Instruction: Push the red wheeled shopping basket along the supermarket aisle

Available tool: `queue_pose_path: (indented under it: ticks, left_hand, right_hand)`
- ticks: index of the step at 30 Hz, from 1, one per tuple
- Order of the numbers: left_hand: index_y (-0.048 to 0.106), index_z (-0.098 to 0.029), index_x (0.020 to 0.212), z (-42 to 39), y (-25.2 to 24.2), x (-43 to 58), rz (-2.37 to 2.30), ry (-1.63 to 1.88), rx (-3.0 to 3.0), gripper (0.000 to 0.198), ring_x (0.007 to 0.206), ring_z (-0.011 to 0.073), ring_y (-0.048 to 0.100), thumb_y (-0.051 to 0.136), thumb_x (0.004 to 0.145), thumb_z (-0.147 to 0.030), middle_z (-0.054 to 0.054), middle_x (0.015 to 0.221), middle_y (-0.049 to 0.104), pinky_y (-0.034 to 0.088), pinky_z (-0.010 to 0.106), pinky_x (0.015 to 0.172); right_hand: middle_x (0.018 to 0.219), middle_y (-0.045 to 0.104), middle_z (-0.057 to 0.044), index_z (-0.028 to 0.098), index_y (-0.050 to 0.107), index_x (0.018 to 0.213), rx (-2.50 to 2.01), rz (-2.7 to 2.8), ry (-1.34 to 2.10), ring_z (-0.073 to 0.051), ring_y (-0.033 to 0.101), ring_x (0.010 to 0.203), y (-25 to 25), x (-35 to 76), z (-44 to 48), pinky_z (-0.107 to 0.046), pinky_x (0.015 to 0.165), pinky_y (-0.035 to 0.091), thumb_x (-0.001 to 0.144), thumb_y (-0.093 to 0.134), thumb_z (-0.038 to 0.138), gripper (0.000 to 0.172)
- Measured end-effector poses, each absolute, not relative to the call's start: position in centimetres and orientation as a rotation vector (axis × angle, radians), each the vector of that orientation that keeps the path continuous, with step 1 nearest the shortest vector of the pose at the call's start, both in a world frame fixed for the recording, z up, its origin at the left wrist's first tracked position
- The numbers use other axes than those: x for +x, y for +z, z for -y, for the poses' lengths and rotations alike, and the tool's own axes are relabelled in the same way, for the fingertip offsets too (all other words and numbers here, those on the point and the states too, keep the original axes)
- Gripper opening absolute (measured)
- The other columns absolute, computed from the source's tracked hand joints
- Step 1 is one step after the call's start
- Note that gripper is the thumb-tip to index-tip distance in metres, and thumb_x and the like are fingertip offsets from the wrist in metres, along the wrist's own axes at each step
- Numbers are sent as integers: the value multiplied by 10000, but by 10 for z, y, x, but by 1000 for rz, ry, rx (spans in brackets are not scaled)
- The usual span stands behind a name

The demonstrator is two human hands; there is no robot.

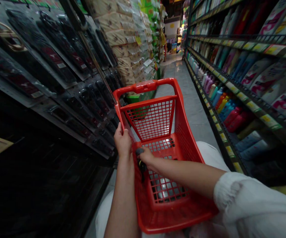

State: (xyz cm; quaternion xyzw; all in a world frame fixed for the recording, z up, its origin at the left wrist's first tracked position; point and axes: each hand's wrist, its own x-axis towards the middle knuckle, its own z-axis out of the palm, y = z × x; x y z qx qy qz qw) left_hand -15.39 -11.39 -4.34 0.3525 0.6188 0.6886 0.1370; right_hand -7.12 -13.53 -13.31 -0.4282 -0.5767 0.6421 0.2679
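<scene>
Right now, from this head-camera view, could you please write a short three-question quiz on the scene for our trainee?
1. True or false: the right hand holds a small dark item above the floor of the red mesh shopping basket.
2. Which part of that basket does the left hand grip?
3. Which goods stand on the lower shelves to the person's right: A, dark hanging cards; B, plastic bottles; or C, wrapped paper packs?

Key: 1. True. 2. The left side rim. 3. B.
</scene>
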Motion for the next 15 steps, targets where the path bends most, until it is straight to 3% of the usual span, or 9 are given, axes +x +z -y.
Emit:
queue_pose_path:
  ticks: [4, 7, 12, 15]
  left_hand:
    - [562, -116, 1386, 113, -36, -150, -1762, 2020, 883, 570, 1260, 215, 603, 505, 821, -67, 140, 1412, 595, 442, 390, 1103]
    - [568, -107, 1380, 114, -33, -150, -1751, 2014, 891, 571, 1239, 227, 618, 511, 813, -67, 144, 1390, 611, 453, 405, 1093]
    - [572, -123, 1373, 116, -34, -150, -1726, 1996, 911, 563, 1223, 194, 627, 500, 816, -79, 112, 1356, 643, 447, 367, 1096]
    - [583, -119, 1359, 116, -33, -150, -1714, 1994, 906, 558, 1210, 199, 636, 507, 808, -80, 115, 1334, 657, 453, 376, 1091]
  right_hand:
    - [1259, 633, -45, 199, 524, 1346, -950, 1396, 1585, -198, 626, 1108, -102, -79, 108, -341, 1007, 498, 586, 593, 64, 775]
    - [1319, 581, -69, 209, 551, 1350, -948, 1539, 1440, -215, 558, 1223, -111, -70, 122, -371, 1106, 410, 559, 559, 39, 808]
    - [1135, 633, -80, 230, 634, 1202, -1351, 1536, 1570, -239, 614, 1062, -164, -60, 179, -396, 973, 490, 649, 577, 104, 570]
    - [1037, 661, -62, 237, 622, 1164, -1323, 1398, 1668, -229, 636, 962, -172, -68, 187, -385, 884, 528, 730, 538, 166, 448]
